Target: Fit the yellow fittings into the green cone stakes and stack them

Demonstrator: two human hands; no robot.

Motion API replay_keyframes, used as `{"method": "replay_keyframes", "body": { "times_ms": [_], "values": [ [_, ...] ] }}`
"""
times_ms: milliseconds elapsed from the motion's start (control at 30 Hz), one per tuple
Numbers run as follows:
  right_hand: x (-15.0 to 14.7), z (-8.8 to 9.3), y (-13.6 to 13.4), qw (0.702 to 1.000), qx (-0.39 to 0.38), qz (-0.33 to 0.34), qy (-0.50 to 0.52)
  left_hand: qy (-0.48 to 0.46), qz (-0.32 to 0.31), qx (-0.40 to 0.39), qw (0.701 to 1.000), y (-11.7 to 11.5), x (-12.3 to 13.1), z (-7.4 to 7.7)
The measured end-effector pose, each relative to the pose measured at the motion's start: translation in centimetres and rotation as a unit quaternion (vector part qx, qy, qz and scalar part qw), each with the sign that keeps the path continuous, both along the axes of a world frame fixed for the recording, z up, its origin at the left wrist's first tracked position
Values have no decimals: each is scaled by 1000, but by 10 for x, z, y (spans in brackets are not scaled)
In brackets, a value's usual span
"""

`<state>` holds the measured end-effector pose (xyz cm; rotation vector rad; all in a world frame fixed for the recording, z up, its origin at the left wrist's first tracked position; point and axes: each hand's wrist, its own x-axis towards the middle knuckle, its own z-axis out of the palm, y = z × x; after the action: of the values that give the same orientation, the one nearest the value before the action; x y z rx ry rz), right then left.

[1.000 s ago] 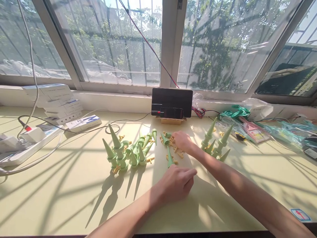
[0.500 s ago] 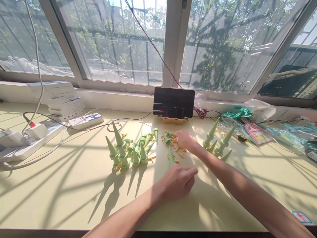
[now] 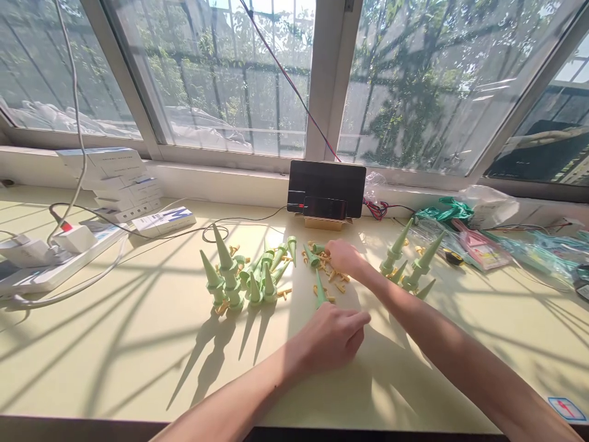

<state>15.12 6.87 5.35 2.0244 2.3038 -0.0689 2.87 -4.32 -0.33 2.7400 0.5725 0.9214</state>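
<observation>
My left hand (image 3: 338, 334) is closed near the middle of the table. A green plastic spike (image 3: 321, 291) sticks up from its far side, tip pointing away from me; its base is hidden behind the hand. My right hand (image 3: 344, 256) reaches farther forward with fingers curled down at a scatter of small yellow T-shaped pieces (image 3: 339, 286). Its fingertips are hidden, so what they pinch cannot be made out. Beside it lies a short green cup-like part (image 3: 311, 258). To the left stands a cluster of green spikes (image 3: 227, 276), some upright; more green spikes (image 3: 416, 267) stand on the right.
A black tablet (image 3: 326, 184) leans on a cardboard stand at the back, with a phone before it. White boxes (image 3: 122, 184) and a power strip (image 3: 87, 255) with cables are at left. Plastic bags (image 3: 488, 242) lie at right, below the windows.
The whole view has shifted slightly to the right and up. Both hands stay in nearly the same places relative to the table and the green parts.
</observation>
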Motion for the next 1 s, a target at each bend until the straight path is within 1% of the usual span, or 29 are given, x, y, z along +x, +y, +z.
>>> {"method": "replay_keyframes", "body": {
  "times_ms": [433, 800, 900, 1000],
  "values": [
    [0, -6, 1, 1000, 13, -4, 18, 5, -1, -14, 1000, 0, 0, 0],
    [-2, -4, -1, 999, 19, -5, 30, 3, -3, -11, 1000, 1, 0, 1],
    [-1, -1, -4, 999, 34, 2, 38, -1, -3, -18, 1000, 1, -1, 3],
    [4, 3, -9, 997, 59, 11, 53, -10, 10, -17, 1000, 3, -1, 3]
  ]
}}
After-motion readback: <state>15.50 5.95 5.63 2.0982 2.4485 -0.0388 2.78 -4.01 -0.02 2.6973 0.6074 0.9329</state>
